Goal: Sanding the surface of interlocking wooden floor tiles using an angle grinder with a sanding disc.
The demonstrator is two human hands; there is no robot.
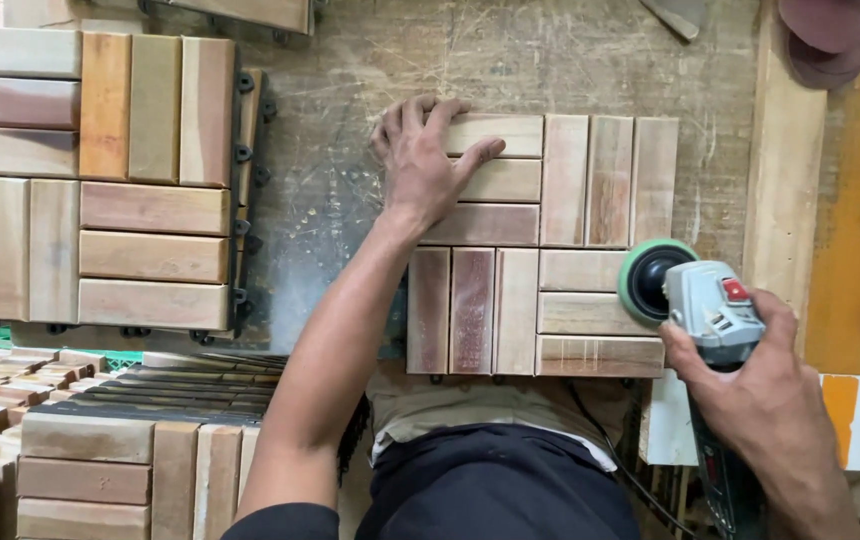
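Sanding a slatted wooden tile on the bench — one hand pins it, the other drives the tool.

Head view: the wooden tile [542, 245] lies flat on the scarred bench [350, 70], its near edge at the person's waist. The left hand [420, 160] presses spread and flat on the tile's far left corner, holding nothing, seemingly to stop the tile sliding. The right hand [765, 395] has its grip wrapped tight round the grey sander [712, 310], whose green-rimmed disc [647, 278] meets the tile's right edge. Left of the tile, well apart, lie finished tiles [90, 180] — more are stacked [100, 450] nearer the person. Right of it runs a timber rail [785, 170], close beside the sander.
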